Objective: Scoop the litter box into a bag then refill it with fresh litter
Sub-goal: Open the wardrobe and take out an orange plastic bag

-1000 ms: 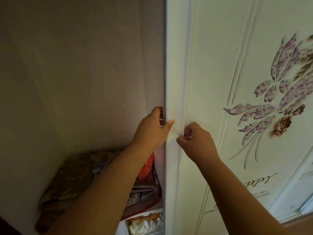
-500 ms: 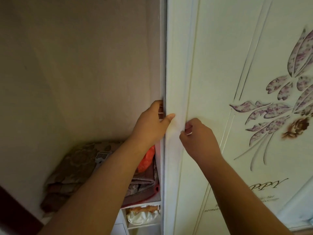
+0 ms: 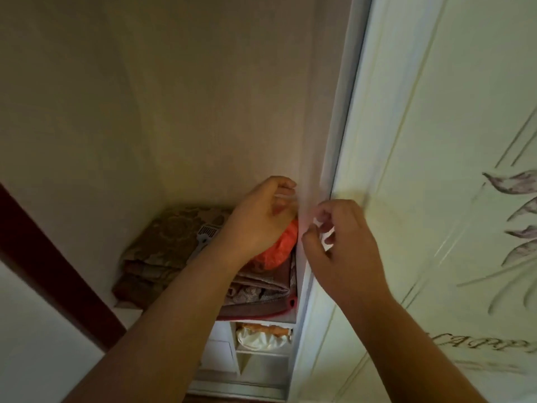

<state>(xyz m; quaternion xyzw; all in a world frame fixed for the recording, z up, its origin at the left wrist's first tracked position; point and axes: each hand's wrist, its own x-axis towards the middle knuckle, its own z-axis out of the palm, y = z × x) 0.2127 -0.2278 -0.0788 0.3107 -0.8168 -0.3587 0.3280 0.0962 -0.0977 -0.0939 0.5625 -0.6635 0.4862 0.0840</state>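
Observation:
No litter box, scoop or litter bag can be told for sure. A white sliding wardrobe door (image 3: pixel 406 141) with a purple flower print fills the right side. My left hand (image 3: pixel 258 219) is curled at the door's left edge strip (image 3: pixel 325 175), fingers hooked against it. My right hand (image 3: pixel 343 248) is at the same edge just below, fingers bent around it; motion blur hides the exact grip. Behind my left hand an orange plastic bag (image 3: pixel 279 245) lies on a shelf.
Inside the wardrobe, folded brown patterned fabric (image 3: pixel 162 248) is stacked on the shelf with a white slotted plastic piece (image 3: pixel 207 237) on top. Below it a small compartment holds a cream and orange bundle (image 3: pixel 261 335). A dark wooden strip (image 3: pixel 52 257) runs at the left.
The door edge has slid to the right with both hands on it, and more of the shelf and lower compartments shows. The view has tilted and blurred.

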